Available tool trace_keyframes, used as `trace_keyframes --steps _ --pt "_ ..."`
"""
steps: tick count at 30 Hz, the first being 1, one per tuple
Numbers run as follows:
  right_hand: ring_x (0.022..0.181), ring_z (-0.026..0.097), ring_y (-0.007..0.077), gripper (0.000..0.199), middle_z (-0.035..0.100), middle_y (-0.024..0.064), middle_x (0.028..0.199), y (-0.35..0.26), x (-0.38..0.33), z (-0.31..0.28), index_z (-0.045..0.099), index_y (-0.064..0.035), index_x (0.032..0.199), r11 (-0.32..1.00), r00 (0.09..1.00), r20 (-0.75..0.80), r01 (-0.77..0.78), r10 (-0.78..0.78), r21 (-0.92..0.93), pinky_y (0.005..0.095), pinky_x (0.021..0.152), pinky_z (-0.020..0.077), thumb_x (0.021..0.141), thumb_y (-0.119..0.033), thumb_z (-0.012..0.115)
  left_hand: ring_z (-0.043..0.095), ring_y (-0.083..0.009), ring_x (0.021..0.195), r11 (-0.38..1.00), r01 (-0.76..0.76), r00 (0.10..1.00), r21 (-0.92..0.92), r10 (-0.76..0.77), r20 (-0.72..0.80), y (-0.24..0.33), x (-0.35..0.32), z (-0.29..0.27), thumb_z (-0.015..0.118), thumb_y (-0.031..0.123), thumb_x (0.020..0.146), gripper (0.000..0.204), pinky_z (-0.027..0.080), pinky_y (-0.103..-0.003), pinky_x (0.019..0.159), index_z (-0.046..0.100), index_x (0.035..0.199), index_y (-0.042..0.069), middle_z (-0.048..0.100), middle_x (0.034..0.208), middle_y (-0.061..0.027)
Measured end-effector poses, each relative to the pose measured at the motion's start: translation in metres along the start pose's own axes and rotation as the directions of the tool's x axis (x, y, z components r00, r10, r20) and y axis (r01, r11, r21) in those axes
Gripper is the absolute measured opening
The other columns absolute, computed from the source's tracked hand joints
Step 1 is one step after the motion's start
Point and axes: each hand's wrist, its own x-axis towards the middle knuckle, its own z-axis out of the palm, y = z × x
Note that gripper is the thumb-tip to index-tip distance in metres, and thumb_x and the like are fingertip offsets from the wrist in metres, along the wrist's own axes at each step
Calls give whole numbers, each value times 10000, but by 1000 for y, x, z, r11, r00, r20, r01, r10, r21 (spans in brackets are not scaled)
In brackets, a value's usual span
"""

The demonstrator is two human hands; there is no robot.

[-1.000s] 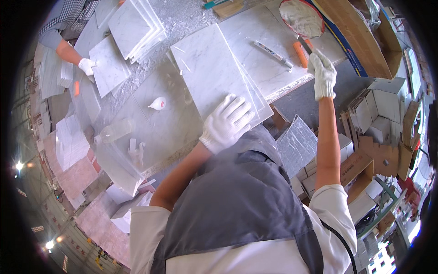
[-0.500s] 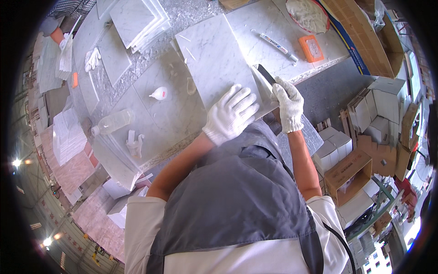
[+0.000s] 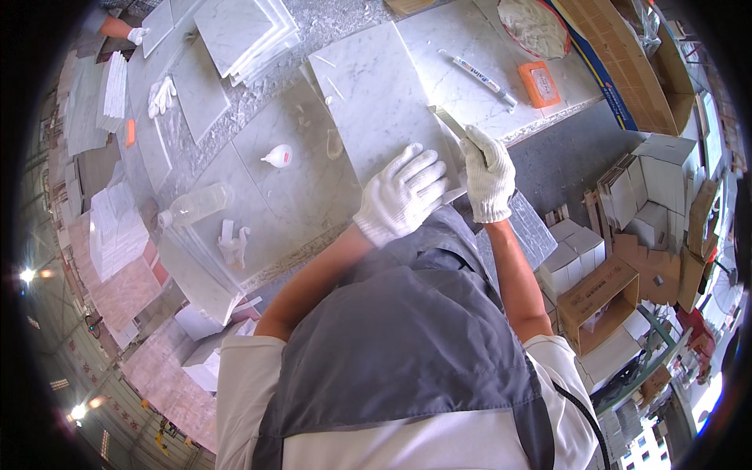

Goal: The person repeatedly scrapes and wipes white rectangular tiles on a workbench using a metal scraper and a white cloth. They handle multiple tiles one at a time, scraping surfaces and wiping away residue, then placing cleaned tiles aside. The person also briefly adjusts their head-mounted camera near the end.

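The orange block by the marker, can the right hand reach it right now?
Probably yes: nothing seems to stand between the right hand and the orange block, which lies ahead and to its right. But it holds a flat tool, so it would likely have to put that down first.

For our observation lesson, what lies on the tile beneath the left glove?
The gloved left hand and thin white slivers lie on the tile; the surface beneath the hand is covered.
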Motion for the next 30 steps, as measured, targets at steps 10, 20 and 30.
trace_keyframes --steps 10,20,30 --pt "787 597 76 501 655 21 983 -17 3 -22 497 -6 1458 613 845 229 -513 482 601 219 694 507 990 -116 639 640 -306 1050 956 282 901 -79 -292 -321 -4 -35 -15 794 137 758 269 512 -445 946 690 994 63 680 1066 -107" --pt "834 622 149 248 657 51 1020 -17 -3 -49 619 -20 1190 188 670 659 -735 341 651 266 727 530 979 -144 662 491 -330 1254 188 933 1 -306 -852 -523 -64 -144 -24 853 278 794 697 381 -425 1081 514 1307 -52 498 1335 -215" --pt "758 555 87 396 600 35 917 -38 10 -48 583 -37 1368 510 729 597 -672 333 536 221 676 480 995 -164 619 618 -184 942 386 780 86 -493 -847 -525 -110 -118 -29 764 117 859 163 468 -349 948 660 924 11 656 917 -60"
